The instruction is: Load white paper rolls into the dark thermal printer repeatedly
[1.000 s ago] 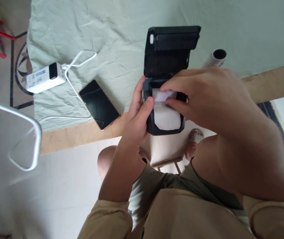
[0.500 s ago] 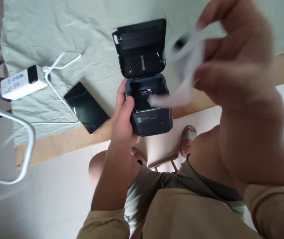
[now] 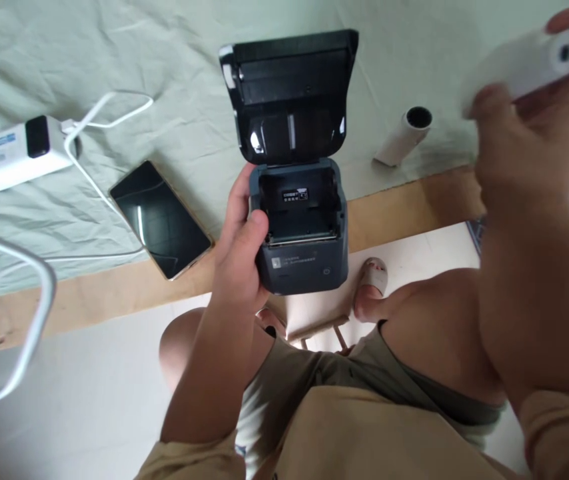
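Far left on the pale green cloth (image 3: 189, 80): a white power bank (image 3: 12, 152), its white cable (image 3: 99, 117) looping out and back across the folds. Blurred close to the lens at the left edge, a thick white cable loop (image 3: 39, 307). Next along, a dark-screened smartphone (image 3: 160, 219) lying flat and askew, one corner reaching past the cloth toward the bare wooden rim of the bench (image 3: 114, 293).

In the middle, held out past the bench edge: a small black label printer (image 3: 300, 227), lid (image 3: 289, 87) swung up and back, paper bay open and bare, a small label visible on its inner wall. Left hand (image 3: 239, 257) wrapped around the printer's left flank — thumb pressed against the front left corner, fingers tucked behind the side wall; grip narrow and closed on the casing. Printer body thus sitting just right of the palm, carried by that one hand alone.

Below, bent knees in tan shorts, a sandalled foot (image 3: 372, 287) on the light floor.

Right of the lid, on the cloth near its edge: a white paper roll (image 3: 404, 137) lying on its side, dark core facing the camera.

Far right, raised high and motion-blurred: right hand (image 3: 529, 133) pinching a second white paper roll (image 3: 529, 60), fingers closed around it, well apart from the open bay.
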Motion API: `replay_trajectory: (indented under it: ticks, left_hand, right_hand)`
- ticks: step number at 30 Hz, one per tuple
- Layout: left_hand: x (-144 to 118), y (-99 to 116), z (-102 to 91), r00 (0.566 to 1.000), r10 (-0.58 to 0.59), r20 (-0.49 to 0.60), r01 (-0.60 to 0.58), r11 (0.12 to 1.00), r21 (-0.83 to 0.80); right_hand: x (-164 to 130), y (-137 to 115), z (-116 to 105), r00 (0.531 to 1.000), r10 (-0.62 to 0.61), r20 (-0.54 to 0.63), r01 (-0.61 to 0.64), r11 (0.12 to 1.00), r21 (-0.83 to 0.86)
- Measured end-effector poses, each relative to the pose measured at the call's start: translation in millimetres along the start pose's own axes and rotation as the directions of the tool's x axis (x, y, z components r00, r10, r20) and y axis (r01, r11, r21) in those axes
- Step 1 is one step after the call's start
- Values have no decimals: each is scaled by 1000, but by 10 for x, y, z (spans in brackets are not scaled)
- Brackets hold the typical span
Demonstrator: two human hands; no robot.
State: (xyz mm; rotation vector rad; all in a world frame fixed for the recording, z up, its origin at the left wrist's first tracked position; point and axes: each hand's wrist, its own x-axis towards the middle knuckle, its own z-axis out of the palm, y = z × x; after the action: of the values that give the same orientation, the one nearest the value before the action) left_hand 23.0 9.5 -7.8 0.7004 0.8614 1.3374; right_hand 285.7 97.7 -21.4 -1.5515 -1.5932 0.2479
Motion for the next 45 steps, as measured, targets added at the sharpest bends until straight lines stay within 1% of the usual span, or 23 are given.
replay_trajectory:
  ticks: [2, 4, 5, 6, 8, 9, 10, 11, 13, 15, 17, 20, 23, 25, 28, 29, 30, 32, 35, 36, 39, 42, 45]
  left_hand:
    - [11, 4, 0, 1000, 1, 2, -1, 1000, 3]
    - [22, 11, 1, 1000, 6, 14, -6, 1000, 0]
    - [28, 15, 2, 1000, 7, 17, -7, 1000, 4]
    - [33, 19, 4, 1000, 5, 16, -5, 1000, 10]
    - [40, 29, 9, 1000, 5, 0, -5, 1000, 20]
    - [43, 33, 13, 1000, 6, -5, -6, 1000, 20]
    - [45, 37, 17, 1000, 4, -7, -4, 1000, 15]
    - [46, 39, 23, 1000, 7, -8, -7, 1000, 6]
    - [48, 39, 33, 1000, 13, -8, -14, 1000, -14]
    - [50, 30, 38, 1000, 13, -28, -14, 1000, -27]
    - [55, 14, 35, 998, 5, -58, -7, 999, -33]
    - [63, -8, 17, 998, -1, -69, -1, 1000, -26]
    - [57, -14, 3, 998, 9, -59, -10, 1000, -17]
    - [44, -13, 4, 999, 2, -49, -2, 1000, -17]
    - [22, -15, 14, 999, -2, -32, 2, 1000, 5]
    - [16, -17, 17, 1000, 4, -29, -3, 1000, 21]
    - [12, -19, 18, 1000, 10, -26, -9, 999, 39]
    - [5, -20, 20, 1000, 17, -25, -15, 997, 73]
    - [-4, -17, 20, 999, 21, -26, -18, 995, 100]
    - [-6, -16, 21, 1000, 20, -23, -18, 995, 102]
    - [-8, -15, 22, 1000, 15, 9, -15, 994, 106]
    - [2, -16, 24, 1000, 25, 15, -27, 994, 108]
    - [14, -7, 26, 999, 35, -1, -34, 998, 60]
  right_hand:
    - [-19, 52, 5, 999, 28, 25, -23, 987, -158]
    - [-36, 39, 8, 997, 49, 65, -34, 978, -206]
    - [-48, 3, 7, 998, 11, 54, 1, 977, -213]
    - [-65, -53, 6, 998, -55, 8, 56, 975, -213]
    - [-114, -205, 15, 975, -190, -114, 165, 967, -195]
    - [-143, -290, 29, 966, -212, -151, 184, 967, -178]
    - [-171, -371, 53, 980, -178, -87, 161, 972, -171]
    - [-196, -443, 86, 988, -153, 21, 154, 968, -199]
    - [-229, -547, 175, 979, -74, 188, 128, 947, -295]
    - [-238, -591, 272, 963, -2, 268, 104, 924, -367]
    - [-231, -582, 352, 956, 31, 290, 84, 922, -377]
    - [-199, -523, 413, 969, 8, 248, 75, 943, -324]
    - [-163, -520, 396, 990, -33, 136, 44, 996, -76]
    - [-163, -606, 343, 991, -127, 52, 120, 986, 114]
    - [-243, -860, 231, 936, -349, -38, 348, 912, 217]
    - [-289, -954, 198, 891, -452, -33, 446, 862, 243]
    - [-339, -1040, 171, 858, -513, 18, 492, 831, 262]
    - [-431, -1168, 147, 823, -555, 125, 536, 830, 155]
    - [-501, -1215, 171, 859, -462, 222, 490, 868, -88]
    - [-502, -1200, 189, 865, -438, 242, 475, 872, -119]
    - [-473, -1119, 243, 841, -461, 283, 490, 871, -38]
    - [-461, -1072, 265, 823, -526, 213, 512, 851, 119]
    - [-510, -1103, 254, 799, -581, 157, 561, 813, 155]
